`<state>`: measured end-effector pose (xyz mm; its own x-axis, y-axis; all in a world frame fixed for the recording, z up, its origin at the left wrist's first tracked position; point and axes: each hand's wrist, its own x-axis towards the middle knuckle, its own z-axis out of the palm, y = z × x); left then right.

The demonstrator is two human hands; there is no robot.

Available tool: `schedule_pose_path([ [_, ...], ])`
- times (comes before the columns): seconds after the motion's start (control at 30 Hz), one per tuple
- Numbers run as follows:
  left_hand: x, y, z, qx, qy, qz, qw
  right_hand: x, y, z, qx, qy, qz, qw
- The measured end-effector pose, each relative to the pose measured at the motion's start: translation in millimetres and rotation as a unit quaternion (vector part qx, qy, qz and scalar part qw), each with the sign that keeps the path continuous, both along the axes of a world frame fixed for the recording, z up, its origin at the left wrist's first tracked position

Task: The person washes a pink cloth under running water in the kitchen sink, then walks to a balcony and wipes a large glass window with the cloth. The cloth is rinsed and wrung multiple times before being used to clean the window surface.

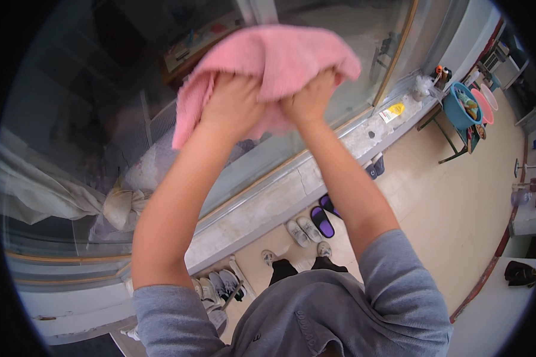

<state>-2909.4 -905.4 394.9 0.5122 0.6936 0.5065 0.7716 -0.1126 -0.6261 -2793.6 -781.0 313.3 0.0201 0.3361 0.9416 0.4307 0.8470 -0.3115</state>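
Both arms reach up in front of a large glass window pane (357,42). A pink cloth (290,56), probably a towel, hangs bunched between my hands before the glass, its upper part folded over. My left hand (234,105) grips the cloth on the left, its fingertips hidden in the folds. On the right, my right hand (312,98) is closed on the same cloth, with the fingers partly covered by it. Whether the cloth touches the glass, I cannot tell. Through the pane a knotted curtain (123,207) shows at the lower left.
Below the window runs a worn sill (268,205) bearing a yellow-and-white packet (391,112) and a plastic bag (423,87). Shoes (298,233) and purple slippers (322,222) stand on the floor near my feet. At right, a blue basin (460,107) rests on a low stand.
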Motion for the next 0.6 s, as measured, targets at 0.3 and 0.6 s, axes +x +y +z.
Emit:
schedule_pose_path([
  [0.3,-27.2,-63.6,-179.9,-0.270,-0.052,0.069,0.959,31.7,-92.4,-161.7,-0.269,-0.193,0.157,0.930],
  [0.6,-6.9,-67.3,42.1,0.151,-0.048,0.084,0.984,-0.9,-53.3,94.4,0.069,-0.129,0.116,0.982],
])
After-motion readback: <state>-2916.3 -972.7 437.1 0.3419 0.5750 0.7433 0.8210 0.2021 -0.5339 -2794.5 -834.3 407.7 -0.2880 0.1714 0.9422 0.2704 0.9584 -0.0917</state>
